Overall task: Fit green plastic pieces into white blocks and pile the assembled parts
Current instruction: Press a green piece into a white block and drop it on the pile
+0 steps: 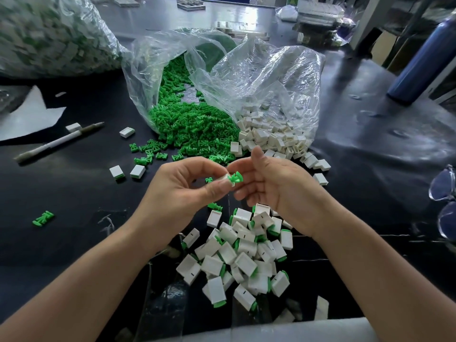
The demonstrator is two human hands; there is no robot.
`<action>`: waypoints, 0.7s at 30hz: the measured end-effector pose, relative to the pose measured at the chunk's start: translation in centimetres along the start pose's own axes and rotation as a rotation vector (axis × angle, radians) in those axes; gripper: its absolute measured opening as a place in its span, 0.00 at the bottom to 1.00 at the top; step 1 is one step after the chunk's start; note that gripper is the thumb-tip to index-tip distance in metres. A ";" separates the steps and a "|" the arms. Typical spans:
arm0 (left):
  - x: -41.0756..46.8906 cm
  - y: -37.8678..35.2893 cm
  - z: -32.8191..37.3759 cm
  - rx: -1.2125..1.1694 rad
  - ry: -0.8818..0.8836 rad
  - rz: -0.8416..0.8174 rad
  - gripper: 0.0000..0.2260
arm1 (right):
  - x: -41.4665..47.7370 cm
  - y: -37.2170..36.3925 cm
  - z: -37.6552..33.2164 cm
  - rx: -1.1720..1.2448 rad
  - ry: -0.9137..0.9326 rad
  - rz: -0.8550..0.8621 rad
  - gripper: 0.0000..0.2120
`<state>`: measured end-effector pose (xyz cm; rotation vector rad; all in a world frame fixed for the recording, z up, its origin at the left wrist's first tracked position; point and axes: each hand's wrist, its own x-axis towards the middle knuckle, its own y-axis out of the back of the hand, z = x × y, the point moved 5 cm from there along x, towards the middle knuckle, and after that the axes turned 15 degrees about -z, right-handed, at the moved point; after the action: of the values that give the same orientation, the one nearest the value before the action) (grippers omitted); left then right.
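Working over the near pile of assembled parts, pinching a white block between thumb and forefinger of the left hand and meeting it with a green piece nipped in the curled fingertips of the right hand, both held clear of the black table, with the stem apparently just at the block's mouth.

Likely best done by squaring the stem to the open end, bracing the block from behind, and pressing straight in without twisting until the green flange sits flush. Only then dropping the part onto the pile.

Counting outward:
- several dozen parts in the pile, too tangled for an exact tally
- one block and one green piece in hand
- one stray green piece off to the left
- two finished pairs lying apart on the left
- two lone blocks beside one pen
- two open clear bags, one spilling loose green pieces, the other loose white blocks, each in hundreds beyond counting
- one bulging third bag at far left
- one blue bottle at far right
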<state>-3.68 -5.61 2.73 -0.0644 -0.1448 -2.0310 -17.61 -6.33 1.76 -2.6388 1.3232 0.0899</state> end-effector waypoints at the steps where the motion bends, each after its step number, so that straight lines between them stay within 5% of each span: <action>1: 0.0 0.0 0.0 0.009 -0.003 0.014 0.08 | 0.0 -0.1 0.0 0.037 -0.002 -0.018 0.24; 9: -0.1 -0.3 0.2 -0.045 -0.009 -0.027 0.08 | 0.2 -2.4 0.5 0.121 -0.016 -0.239 0.23; 21: -0.1 -1.6 0.6 -0.144 -0.192 -0.156 0.08 | -0.4 -2.7 0.5 -0.048 -0.026 -0.134 0.20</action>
<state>-5.07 -4.69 3.19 -0.3490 -0.1270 -2.1872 -15.68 -4.35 1.69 -2.7481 1.1472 0.1378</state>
